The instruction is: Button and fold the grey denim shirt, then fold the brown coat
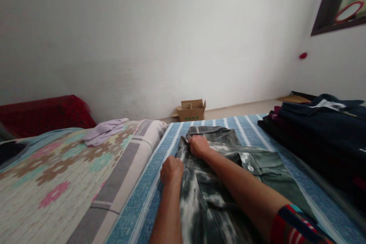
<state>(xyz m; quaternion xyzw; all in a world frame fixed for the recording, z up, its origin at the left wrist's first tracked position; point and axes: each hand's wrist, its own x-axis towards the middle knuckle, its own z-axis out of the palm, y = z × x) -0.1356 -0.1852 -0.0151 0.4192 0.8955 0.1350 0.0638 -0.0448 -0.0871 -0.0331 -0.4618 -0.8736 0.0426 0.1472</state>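
Gripping tie-dye garment [190, 190], both hands [185, 158] curled closed; blue striped cover [148, 183], white wall [160, 38] behind.

The left hand [172, 170] is loosely fisted near the left edge of the striped bed [148, 190], knuckles up, its forearm [168, 213] nearly straight behind it. The right hand [199, 146], closer to the far edge, has its fingers curled under; its forearm [243, 188] slants in from the near right. The hands are apart.
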